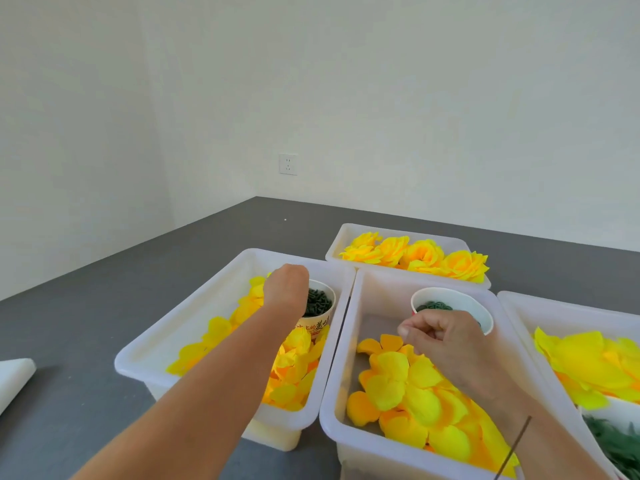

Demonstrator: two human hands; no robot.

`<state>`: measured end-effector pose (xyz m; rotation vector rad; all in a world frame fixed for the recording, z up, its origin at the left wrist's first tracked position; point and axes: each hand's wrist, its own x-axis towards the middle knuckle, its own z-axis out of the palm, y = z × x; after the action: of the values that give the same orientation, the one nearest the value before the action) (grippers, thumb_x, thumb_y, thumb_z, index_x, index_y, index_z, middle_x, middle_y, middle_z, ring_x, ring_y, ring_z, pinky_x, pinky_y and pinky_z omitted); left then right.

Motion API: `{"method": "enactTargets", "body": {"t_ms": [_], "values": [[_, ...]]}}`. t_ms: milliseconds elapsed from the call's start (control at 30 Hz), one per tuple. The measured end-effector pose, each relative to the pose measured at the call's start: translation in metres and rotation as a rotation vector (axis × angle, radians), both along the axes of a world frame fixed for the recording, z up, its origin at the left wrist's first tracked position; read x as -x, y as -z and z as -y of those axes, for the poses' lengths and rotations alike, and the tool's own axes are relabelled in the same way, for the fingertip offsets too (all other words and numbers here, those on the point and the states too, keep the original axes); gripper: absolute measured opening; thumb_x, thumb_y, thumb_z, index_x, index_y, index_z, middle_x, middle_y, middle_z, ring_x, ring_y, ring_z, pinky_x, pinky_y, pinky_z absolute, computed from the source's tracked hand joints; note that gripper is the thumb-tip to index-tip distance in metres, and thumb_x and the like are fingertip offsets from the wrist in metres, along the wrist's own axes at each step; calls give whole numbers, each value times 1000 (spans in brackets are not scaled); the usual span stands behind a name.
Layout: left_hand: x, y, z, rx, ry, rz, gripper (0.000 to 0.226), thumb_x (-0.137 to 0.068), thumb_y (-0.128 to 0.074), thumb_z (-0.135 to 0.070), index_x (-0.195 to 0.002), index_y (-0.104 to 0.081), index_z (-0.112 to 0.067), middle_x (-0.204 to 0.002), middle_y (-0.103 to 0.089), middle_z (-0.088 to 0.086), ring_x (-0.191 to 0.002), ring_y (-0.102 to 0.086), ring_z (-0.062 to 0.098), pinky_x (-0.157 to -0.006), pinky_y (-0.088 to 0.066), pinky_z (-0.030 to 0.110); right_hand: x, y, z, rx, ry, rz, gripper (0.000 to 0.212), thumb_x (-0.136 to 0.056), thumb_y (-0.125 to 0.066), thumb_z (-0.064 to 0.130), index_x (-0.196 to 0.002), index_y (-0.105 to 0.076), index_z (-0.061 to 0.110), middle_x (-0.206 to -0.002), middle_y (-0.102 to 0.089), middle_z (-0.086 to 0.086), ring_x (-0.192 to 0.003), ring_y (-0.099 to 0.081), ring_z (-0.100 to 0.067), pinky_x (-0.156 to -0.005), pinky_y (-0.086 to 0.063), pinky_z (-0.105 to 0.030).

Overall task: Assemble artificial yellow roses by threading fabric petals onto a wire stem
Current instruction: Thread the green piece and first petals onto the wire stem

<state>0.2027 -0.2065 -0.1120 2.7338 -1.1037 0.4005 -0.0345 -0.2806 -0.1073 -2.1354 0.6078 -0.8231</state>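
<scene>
Now wire stem (pixel 512 448) trails below right hand (pixel 446 344) curled fingers (pixel 415 329).

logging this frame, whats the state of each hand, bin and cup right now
left hand: reaching into the left cup, fingers hidden
right hand: curled, over the middle bin
wire stem: thin, slanting by the right wrist
left cup: upright, holds dark green pieces
middle cup: upright, green pieces inside
left bin: holds loose yellow petals
middle bin: part filled with petals
far bin: holds finished yellow roses
</scene>
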Motion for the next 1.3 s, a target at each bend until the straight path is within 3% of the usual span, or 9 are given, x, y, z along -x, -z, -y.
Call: {"method": "enactTargets", "body": {"t_ms": [100, 167, 233, 333, 433, 567, 833, 1100, 1300], "values": [[-1, -3, -2, 140, -10, -60, 16, -90, -60, -26, -90, -61, -9, -92, -64, 9, -86, -60, 25, -65, -42, 28, 1, 1, 0, 1, 15, 6, 23, -78, -73, 12, -63, -69, 30, -62, -68, 11, -54, -58, 0, -60, -49, -22], [1, -7, -5, 361, 9, -197, 18, -89, -61, -21, -80, -62, -6, -79, -62, 6, -74, -57, 21, -61, -40, 25, 2, 1, 1, 4, 22, -3, 23, -78, -73, 13, -63, -69, 30, -62, -68, 11, -54, -58, 0, -60, -49, -22], [6, -15, -8, 691, 62, -486, 15, -86, -61, -6, -73, -65, -2, -66, -62, 2, -61, -57, 14, -57, -46, 20, 3, 1, 1, 5, 25, -4, 22, -78, -73, 14, -63, -69, 30, -62, -68, 11, -54, -58, 0, -58, -49, -19], [27, -36, -22, 1043, 241, -965, 8, -85, -61, 4, -83, -67, -1, -68, -66, 6, -56, -64, 12, -58, -55, 17, 4, -1, 0, -50, 11, 35, 23, -79, -71, 10, -65, -69, 27, -59, -67, 11, -53, -57, 1, -54, -46, -13], [60, -55, -39, 1166, 465, -1273, 11, -83, -60, 8, -83, -65, -1, -71, -71, 11, -62, -69, 15, -59, -55, 18, 9, -12, -5, -187, 1, 125, 20, -80, -70, 5, -71, -71, 22, -58, -66, 7, -52, -55, 2, -53, -44, -11], [102, -70, -59, 1199, 639, -1458, 8, -83, -58, 6, -84, -63, -1, -71, -72, 10, -62, -69, 17, -57, -55, 20, 27, -49, -20, -213, -38, 331, 19, -76, -72, 4, -76, -73, 23, -68, -71, 9, -58, -59, 4, -56, -45, -9], [176, -80, -81, 1117, 807, -1527, 13, -64, -66, -9, -75, -69, -3, -63, -68, 9, -53, -62, 14, -53, -53, 22, 53, -77, -73, -408, -179, 522, 23, -59, -76, 30, -80, -77, 22, -70, -71, 2, -62, -60, -7, -58, -48, -19], [193, -81, -97, 1062, 880, -1375, 12, -65, -66, -9, -75, -70, -5, -67, -70, 8, -53, -62, 13, -55, -55, 24, 68, -77, -90, -748, -236, 540, 13, -66, -67, 21, -74, -72, 11, -61, -65, 0, -56, -58, -8, -49, -46, -17], [197, -79, -101, 1040, 867, -1185, 5, -78, -63, -6, -75, -68, -8, -66, -69, 3, -52, -58, 11, -55, -51, 23, 80, -83, -88, -838, -230, 494, 15, -67, -65, 18, -78, -66, 8, -66, -64, 0, -54, -56, -5, -45, -44, -17]]}}
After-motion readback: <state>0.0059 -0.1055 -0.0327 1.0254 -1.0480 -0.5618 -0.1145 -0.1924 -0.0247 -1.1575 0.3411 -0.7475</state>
